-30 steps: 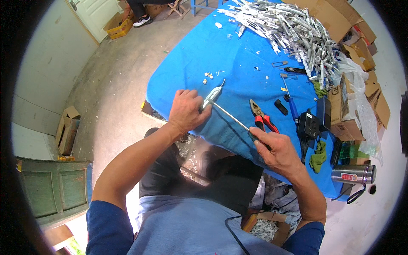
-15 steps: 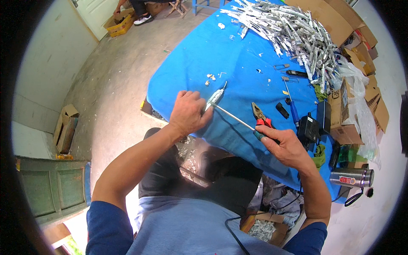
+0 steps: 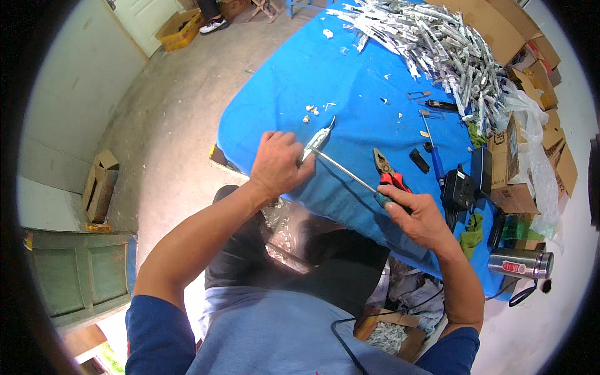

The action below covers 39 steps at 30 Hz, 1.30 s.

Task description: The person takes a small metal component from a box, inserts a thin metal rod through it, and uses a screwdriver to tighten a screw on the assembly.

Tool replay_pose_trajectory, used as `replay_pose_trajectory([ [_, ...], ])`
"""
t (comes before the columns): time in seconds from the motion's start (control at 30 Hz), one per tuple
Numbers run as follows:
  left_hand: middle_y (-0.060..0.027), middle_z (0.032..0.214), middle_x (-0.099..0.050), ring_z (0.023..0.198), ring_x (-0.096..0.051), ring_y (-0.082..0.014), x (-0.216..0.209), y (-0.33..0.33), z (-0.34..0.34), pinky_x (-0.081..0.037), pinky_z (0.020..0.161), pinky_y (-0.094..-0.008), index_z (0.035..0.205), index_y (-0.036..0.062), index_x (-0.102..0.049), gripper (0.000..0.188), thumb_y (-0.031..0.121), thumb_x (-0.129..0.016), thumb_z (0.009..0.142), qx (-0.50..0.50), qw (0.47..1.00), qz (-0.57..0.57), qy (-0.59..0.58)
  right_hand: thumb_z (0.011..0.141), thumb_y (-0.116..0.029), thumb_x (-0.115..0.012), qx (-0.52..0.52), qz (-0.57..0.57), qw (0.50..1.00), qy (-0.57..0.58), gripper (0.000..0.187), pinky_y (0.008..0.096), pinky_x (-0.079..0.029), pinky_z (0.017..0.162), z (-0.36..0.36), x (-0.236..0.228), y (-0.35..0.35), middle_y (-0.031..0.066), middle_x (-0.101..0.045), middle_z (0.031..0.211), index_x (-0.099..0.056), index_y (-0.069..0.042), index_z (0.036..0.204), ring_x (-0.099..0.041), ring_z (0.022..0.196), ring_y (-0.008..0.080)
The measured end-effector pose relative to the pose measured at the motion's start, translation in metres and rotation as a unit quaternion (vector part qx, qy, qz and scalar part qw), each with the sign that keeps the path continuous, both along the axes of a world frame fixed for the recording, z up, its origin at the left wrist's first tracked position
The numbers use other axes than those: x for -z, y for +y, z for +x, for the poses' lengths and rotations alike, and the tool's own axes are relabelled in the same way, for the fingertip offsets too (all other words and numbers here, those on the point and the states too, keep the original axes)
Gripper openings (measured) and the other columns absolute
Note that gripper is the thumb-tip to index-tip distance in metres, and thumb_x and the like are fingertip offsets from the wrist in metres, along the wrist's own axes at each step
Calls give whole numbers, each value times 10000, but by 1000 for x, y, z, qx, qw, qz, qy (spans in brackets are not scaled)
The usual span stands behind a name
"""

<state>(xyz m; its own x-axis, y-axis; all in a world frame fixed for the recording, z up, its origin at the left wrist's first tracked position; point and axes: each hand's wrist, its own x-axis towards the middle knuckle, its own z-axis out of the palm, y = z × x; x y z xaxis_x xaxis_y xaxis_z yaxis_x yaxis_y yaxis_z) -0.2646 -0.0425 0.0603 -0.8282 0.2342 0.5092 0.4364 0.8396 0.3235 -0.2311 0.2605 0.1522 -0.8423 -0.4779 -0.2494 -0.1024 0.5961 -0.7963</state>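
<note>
Over the near edge of the blue-covered counter (image 3: 350,81), the left hand (image 3: 278,164) is closed around a small silvery metal part (image 3: 317,140) whose pointed end sticks out toward the counter's middle. A long screwdriver with a thin steel shaft and green handle (image 3: 350,176) runs from that part rightward to the right hand (image 3: 417,215), which is curled tight on the handle. Just beyond lie red-handled pliers (image 3: 389,172), then a blue-handled screwdriver (image 3: 434,150). A heap of silvery metal pieces (image 3: 431,44) fills the far right corner.
</note>
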Motion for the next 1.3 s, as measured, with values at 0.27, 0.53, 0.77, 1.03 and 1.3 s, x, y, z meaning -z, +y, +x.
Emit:
replay_pose_trajectory([
  [0.27, -116, 717, -483, 740, -516, -303, -2, -2, 6, -387, 763, -411, 656, 50, -544, 321, 305, -701, 773, -14, 1000, 12, -24, 894, -198, -600, -68, 92, 972, 206, 313, 432, -483, 620, 10, -14, -8, 162, -619, 742, -627, -100, 1190, -610, 686, 362],
  [0.53, -114, 731, -495, 775, -510, -307, 2, -10, 17, -390, 780, -413, 670, 44, -561, 344, 331, -713, 783, -48, 999, 1, -7, 884, -162, -617, -31, 79, 974, 210, 305, 411, -483, 612, 26, -1, 5, 158, -624, 756, -639, -100, 1182, -628, 693, 327],
  [0.77, -111, 712, -485, 752, -508, -302, 2, -8, 17, -382, 761, -405, 637, 49, -546, 343, 314, -724, 762, -55, 998, 18, -5, 898, -134, -614, -3, -23, 986, 165, 325, 351, -494, 669, 26, 13, -3, 165, -648, 813, -633, -47, 1211, -633, 715, 269],
  [1.03, -112, 709, -484, 741, -507, -298, 4, -6, 16, -383, 765, -408, 645, 55, -553, 304, 287, -720, 747, -56, 998, 34, 1, 903, -128, -612, -36, -3, 983, 181, 322, 346, -495, 692, 13, 14, -13, 172, -653, 827, -632, -37, 1211, -631, 722, 270],
  [1.3, -115, 711, -477, 738, -500, -301, 5, -7, 15, -382, 764, -414, 638, 56, -543, 286, 265, -707, 744, -52, 998, 28, -5, 938, -166, -605, -69, 9, 994, 84, 344, 302, -515, 755, -6, 11, -5, 115, -692, 941, -616, -35, 1256, -644, 806, 173],
])
